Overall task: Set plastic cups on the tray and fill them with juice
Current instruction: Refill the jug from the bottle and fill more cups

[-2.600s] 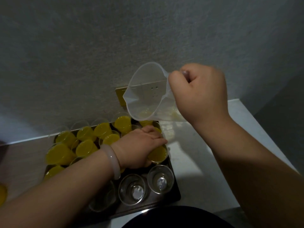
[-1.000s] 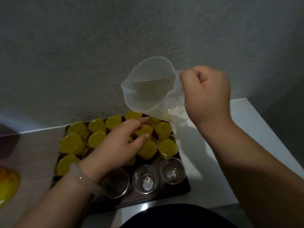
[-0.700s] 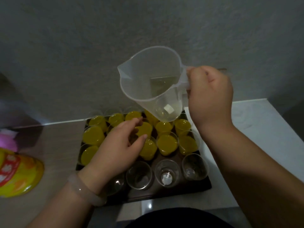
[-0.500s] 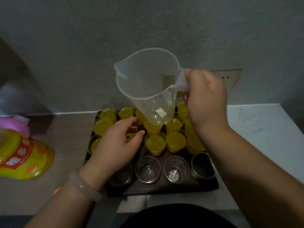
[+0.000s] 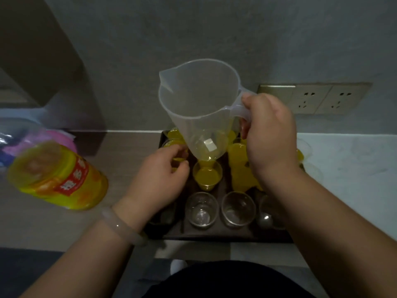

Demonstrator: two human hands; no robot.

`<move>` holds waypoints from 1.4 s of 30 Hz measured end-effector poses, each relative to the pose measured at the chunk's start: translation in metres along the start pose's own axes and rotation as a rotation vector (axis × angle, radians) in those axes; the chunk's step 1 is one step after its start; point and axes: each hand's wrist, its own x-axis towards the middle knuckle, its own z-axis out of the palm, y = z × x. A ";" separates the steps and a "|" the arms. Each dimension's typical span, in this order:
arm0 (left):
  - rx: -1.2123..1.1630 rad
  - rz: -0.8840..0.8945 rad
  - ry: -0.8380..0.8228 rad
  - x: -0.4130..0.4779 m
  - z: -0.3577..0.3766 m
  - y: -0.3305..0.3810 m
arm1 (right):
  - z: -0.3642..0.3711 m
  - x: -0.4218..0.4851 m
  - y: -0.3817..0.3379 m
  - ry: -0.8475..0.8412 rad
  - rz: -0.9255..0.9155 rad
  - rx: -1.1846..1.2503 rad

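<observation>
Far left of the bench (image 5: 43, 229), by the back edge: pink plastic bag (image 5: 62, 138), blurred. Just in front of it sits a yellow juice bottle (image 5: 58, 177) with a red label, on the wood-toned top and well apart from the tray; can't tell if it stands or lies. Left hand (image 5: 159, 179), pale bangle (image 5: 123, 225) on the wrist, is over the tray's left side. Its fingers are curled toward the filled cups there, and whether they pinch one or just hover close can't be told. Tray (image 5: 214, 235) is dark and rectangular, mid-bench, its back edge at the wall and its front edge near the bench's front edge. The cups are small, clear, tapered plastic. Filled cups (image 5: 237, 168) in the back rows hold opaque yellow-orange juice. One centre cup (image 5: 207, 176), filled nearly to the rim, stands just in front of the pitcher's base. Empty cups (image 5: 202, 208) line the tray's front edge: three show plainly and one more is half hidden under the left wrist. Pitcher (image 5: 197, 104) is translucent plastic, held in the air over the tray's back half, mouth toward the camera and spout at upper left. Only a thin yellow film of juice sits in its bottom. Right hand (image 5: 268, 134) has its fingers wrapped tight round the pitcher handle. Right end of the bench is white; a double socket plate (image 5: 315, 98) is on the wall above it.
</observation>
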 end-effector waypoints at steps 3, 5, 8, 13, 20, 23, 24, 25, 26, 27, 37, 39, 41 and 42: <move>0.029 0.018 -0.048 0.004 -0.020 -0.022 | 0.025 -0.013 -0.002 0.059 0.004 -0.015; 0.035 0.044 -0.082 0.006 -0.031 -0.035 | 0.039 -0.021 -0.003 0.089 0.003 -0.033; 0.032 0.087 -0.126 0.007 -0.044 -0.051 | 0.054 -0.032 -0.005 0.135 0.020 -0.021; 0.009 0.132 -0.135 0.007 -0.060 -0.067 | 0.071 -0.045 -0.008 0.189 0.015 -0.040; 0.027 0.132 -0.080 0.006 -0.071 -0.078 | 0.088 -0.046 -0.010 0.157 0.003 -0.016; 0.025 0.125 -0.032 -0.001 -0.077 -0.082 | 0.099 -0.044 -0.013 0.128 -0.013 0.016; 0.025 0.125 -0.028 -0.003 -0.077 -0.081 | 0.100 -0.043 -0.013 0.123 -0.014 0.012; 0.023 0.129 -0.017 -0.005 -0.077 -0.082 | 0.104 -0.042 -0.013 0.115 -0.021 0.007; 0.018 0.139 0.000 -0.008 -0.079 -0.084 | 0.111 -0.042 -0.012 0.106 -0.028 0.010; 0.013 0.152 0.007 -0.011 -0.080 -0.086 | 0.117 -0.043 -0.011 0.101 -0.028 0.026; 0.045 0.413 -0.241 -0.041 -0.117 -0.123 | 0.187 -0.061 0.001 0.175 0.220 0.248; 0.044 0.478 -0.275 -0.043 -0.125 -0.133 | 0.197 -0.067 0.004 0.195 0.256 0.254; 0.091 0.554 -0.280 -0.045 -0.131 -0.145 | 0.207 -0.073 0.008 0.219 0.291 0.246; 0.120 0.576 -0.286 -0.045 -0.133 -0.150 | 0.212 -0.075 0.012 0.228 0.320 0.239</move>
